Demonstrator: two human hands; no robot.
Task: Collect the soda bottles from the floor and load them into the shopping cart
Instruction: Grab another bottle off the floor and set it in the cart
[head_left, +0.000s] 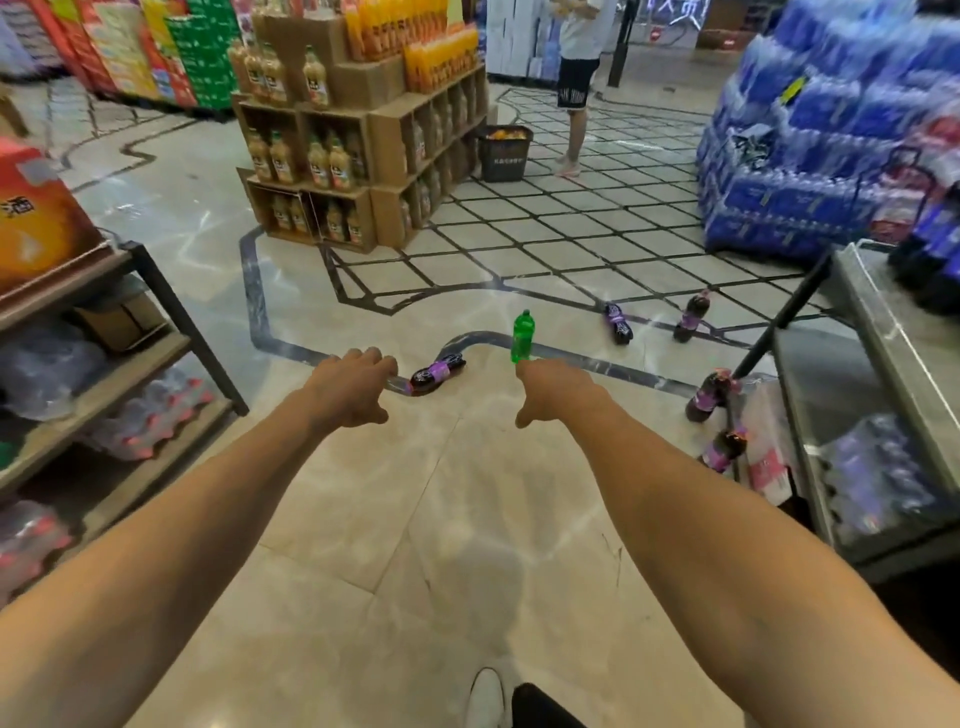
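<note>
Left hand (353, 389) and right hand (553, 389), loosely open and empty, hover near green bottle (522, 338).

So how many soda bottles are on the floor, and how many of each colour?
Green bottle: 1
Dark bottles with purple labels: 5
Total: 6
</note>
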